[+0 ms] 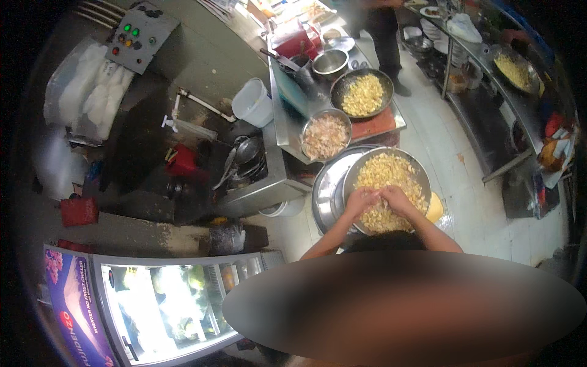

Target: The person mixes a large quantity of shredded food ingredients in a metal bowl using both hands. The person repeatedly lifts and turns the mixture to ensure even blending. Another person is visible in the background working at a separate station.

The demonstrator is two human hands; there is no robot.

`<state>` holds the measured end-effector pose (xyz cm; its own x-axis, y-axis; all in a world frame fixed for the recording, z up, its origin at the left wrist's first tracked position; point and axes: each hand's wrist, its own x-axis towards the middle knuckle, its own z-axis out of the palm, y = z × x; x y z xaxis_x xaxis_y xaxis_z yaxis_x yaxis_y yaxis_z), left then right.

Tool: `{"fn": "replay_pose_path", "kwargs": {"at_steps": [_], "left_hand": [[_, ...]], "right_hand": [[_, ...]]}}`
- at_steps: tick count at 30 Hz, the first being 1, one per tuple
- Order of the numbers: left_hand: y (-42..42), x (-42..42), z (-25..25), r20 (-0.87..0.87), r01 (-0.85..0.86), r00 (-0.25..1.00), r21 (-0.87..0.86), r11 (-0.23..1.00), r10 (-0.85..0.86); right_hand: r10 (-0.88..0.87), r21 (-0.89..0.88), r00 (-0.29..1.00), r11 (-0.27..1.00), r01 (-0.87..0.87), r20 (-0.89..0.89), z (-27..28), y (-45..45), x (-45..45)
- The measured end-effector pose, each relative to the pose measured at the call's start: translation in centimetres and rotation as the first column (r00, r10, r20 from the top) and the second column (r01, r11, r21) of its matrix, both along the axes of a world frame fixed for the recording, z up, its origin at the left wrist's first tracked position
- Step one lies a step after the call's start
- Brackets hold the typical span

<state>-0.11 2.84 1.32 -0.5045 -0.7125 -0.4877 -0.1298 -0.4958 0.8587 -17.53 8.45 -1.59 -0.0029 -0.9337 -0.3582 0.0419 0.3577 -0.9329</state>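
Note:
A wide metal basin (430, 183) in front of me is filled with yellowish chopped food pieces (385, 169). Over its near half, my left hand (363, 200) and my right hand (395, 199) meet with fingertips close together. The fingers point inward and down at the food; whether a piece is pinched between them is too small to tell. Under the basin's left side shows a larger round metal tray or lid (323, 197). Just beyond, a metal bowl of pale pinkish shredded food (325, 135) stands at the counter's corner, beside a dark wok (337, 94) with yellow pieces (363, 95).
A red board (378, 126) lies under the wok. An empty steel pot (330, 63) stands farther back, near another person's dark-trousered leg (385, 41). Steel shelving (495, 82) runs along the right. A lit glass-door chiller (160, 303) is at lower left, and a white bucket (252, 103) upper left.

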Motion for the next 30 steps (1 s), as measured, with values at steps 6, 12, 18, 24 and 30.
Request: {"fn": "replay_pose_path", "kwargs": {"at_steps": [6, 12, 18, 24, 30], "left_hand": [[-0.7, 0.6, -0.2, -0.247, -0.014, 0.967, 0.221, 0.975, 0.07], [-2.1, 0.3, -1.7, -0.466, -0.02, 0.881, 0.15, 0.988, 0.088], [-3.0, -0.9, 3.2, -0.506, -0.102, 0.835, 0.245, 0.964, 0.216], [-3.7, -0.5, 2.0, -0.371, -0.191, 0.903, 0.104, 0.976, 0.216], [-4.4, 0.2, 1.6, 0.098, 0.086, 0.994, -0.347, 0.934, -0.055]], "right_hand": [[-0.046, 0.066, 0.99, 0.997, 0.037, 0.137, 2.3, 0.7, -0.4], [-0.275, 0.25, 0.955, 0.938, 0.241, 0.111, 2.7, 0.8, -1.7], [-0.243, 0.068, 0.903, 0.97, 0.234, 0.354, 4.0, 0.2, -3.2], [-0.303, 0.218, 0.802, 0.951, 0.219, 0.515, 4.1, -0.3, -4.4], [-0.144, 0.038, 0.729, 0.986, 0.16, 0.669, 4.4, -0.4, -7.3]]}}
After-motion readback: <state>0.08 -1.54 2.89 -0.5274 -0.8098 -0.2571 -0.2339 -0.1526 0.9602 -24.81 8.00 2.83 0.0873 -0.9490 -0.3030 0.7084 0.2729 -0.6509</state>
